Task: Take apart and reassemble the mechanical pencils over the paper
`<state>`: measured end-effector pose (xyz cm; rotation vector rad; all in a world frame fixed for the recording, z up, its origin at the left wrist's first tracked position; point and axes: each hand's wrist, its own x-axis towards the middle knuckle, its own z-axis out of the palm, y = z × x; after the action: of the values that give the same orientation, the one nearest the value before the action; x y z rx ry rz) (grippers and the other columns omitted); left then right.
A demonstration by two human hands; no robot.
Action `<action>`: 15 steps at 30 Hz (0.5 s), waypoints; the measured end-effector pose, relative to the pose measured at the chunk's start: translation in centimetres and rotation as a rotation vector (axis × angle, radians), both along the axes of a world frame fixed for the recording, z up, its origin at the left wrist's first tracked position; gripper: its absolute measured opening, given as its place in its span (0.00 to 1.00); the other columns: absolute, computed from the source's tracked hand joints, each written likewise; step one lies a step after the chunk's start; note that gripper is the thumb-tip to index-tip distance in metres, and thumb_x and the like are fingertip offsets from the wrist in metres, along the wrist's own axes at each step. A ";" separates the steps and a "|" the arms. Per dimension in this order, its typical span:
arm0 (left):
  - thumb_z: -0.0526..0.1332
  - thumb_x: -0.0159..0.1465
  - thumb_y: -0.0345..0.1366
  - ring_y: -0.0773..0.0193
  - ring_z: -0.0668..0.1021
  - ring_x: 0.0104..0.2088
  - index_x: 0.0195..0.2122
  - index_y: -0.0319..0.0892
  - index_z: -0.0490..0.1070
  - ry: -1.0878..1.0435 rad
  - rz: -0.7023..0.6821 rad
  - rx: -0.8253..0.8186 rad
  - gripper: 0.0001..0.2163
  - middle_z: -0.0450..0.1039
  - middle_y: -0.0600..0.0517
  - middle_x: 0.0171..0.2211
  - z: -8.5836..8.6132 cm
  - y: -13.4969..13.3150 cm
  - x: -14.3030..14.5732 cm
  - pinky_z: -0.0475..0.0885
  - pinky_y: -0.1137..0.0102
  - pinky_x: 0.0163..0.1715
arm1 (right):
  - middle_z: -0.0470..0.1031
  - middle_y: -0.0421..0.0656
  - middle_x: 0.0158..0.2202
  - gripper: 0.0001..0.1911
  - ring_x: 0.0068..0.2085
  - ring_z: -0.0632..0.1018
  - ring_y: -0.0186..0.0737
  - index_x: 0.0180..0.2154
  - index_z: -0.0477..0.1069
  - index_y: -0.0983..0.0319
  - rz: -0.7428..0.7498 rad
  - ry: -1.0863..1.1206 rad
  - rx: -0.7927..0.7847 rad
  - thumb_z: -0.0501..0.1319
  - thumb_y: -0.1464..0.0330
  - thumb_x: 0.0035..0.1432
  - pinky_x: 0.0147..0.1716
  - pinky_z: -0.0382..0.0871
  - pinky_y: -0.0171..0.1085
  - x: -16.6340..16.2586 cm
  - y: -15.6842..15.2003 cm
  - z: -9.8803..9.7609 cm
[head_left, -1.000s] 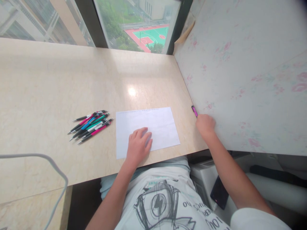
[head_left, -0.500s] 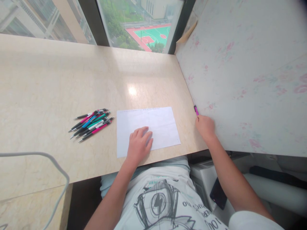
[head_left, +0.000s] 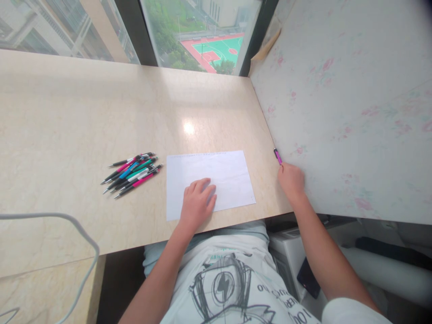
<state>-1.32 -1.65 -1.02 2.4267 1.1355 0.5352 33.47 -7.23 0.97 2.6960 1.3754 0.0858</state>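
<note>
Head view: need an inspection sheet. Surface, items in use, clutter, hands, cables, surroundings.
Surface: marbled tabletop, glare spot beyond the paper.
Items in use: white paper with faint marks along its far edge; purple pen beside the wall; pile of pens, crossing, left of the paper.
Clutter: dark phone-like object below tabletop level.
Hands: left hand on the paper, fingers spread; right hand curled at the purple pen's near end, grip hidden.
Cables: grey cable arcs across lower left.
Surroundings: window ahead; floral wall on the right.
</note>
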 end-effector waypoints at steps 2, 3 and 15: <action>0.57 0.68 0.36 0.49 0.71 0.55 0.47 0.47 0.74 0.004 0.001 0.003 0.10 0.71 0.44 0.57 0.1 0.0 0.0 0.67 0.53 0.50 | 0.80 0.55 0.35 0.21 0.33 0.77 0.46 0.42 0.78 0.67 0.015 0.003 0.033 0.47 0.71 0.65 0.33 0.63 0.40 -0.3 0.0 0.1; 0.57 0.68 0.36 0.49 0.71 0.55 0.47 0.47 0.74 0.004 0.001 0.004 0.10 0.71 0.44 0.57 0.2 0.0 0.0 0.67 0.54 0.50 | 0.80 0.54 0.35 0.20 0.32 0.76 0.46 0.42 0.78 0.67 0.023 0.008 0.047 0.47 0.71 0.65 0.32 0.62 0.40 -0.4 0.0 0.2; 0.57 0.68 0.36 0.49 0.71 0.55 0.47 0.47 0.74 0.004 0.001 0.013 0.10 0.71 0.45 0.57 0.1 0.0 -0.1 0.66 0.54 0.51 | 0.79 0.60 0.34 0.22 0.34 0.79 0.52 0.44 0.78 0.69 -0.112 0.044 0.010 0.49 0.64 0.68 0.33 0.67 0.44 0.0 2.4 0.6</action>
<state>-1.38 -1.70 -0.97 2.4397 1.1389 0.5403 33.51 -4.81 1.58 2.7927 1.2347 0.0241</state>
